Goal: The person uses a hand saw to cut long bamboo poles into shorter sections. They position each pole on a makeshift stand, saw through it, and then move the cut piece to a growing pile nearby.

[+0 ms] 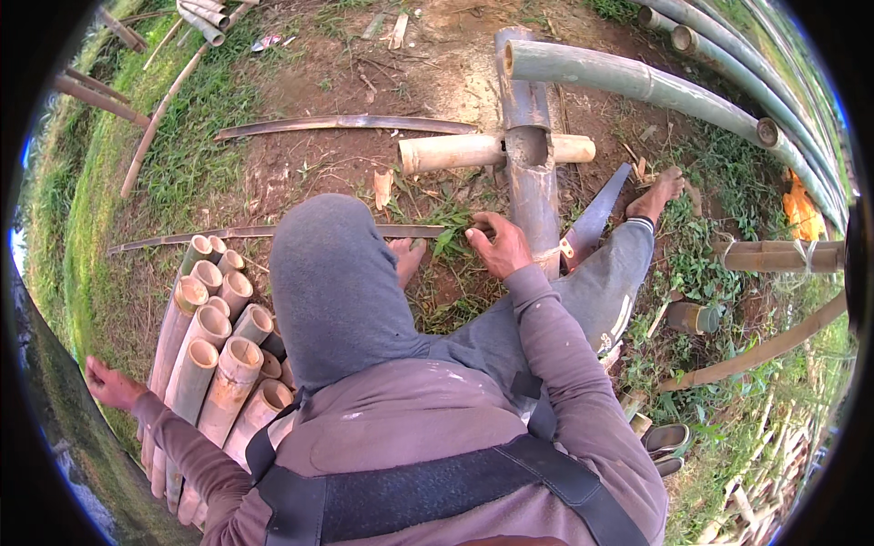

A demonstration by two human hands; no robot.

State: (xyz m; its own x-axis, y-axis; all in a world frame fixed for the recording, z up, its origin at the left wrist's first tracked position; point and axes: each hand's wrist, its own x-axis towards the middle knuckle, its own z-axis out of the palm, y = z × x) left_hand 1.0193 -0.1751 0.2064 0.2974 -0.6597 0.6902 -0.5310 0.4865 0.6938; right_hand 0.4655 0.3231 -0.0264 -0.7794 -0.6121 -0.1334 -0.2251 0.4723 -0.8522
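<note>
My right hand (503,247) hovers over the ground between my knees, its thumb and fingers loosely curved and apart with nothing seen in them. It is beside an upright-looking thick bamboo post (531,196), lying away from me, with a pale bamboo piece (455,153) passing crosswise through it. A hand saw (596,217) rests right of the post, by my right leg; its handle is partly hidden. Off to the left, my left hand (114,384) is held out past a stack of cut bamboo tubes (198,353), its fingers partly bent and seemingly holding nothing.
A long green bamboo pole (628,75) reaches in from the right above the post. Split bamboo strips (346,125) lie on the dirt ahead. At right are more poles (728,73), a tied horizontal bamboo bar (783,257) and a pair of shoes (665,439).
</note>
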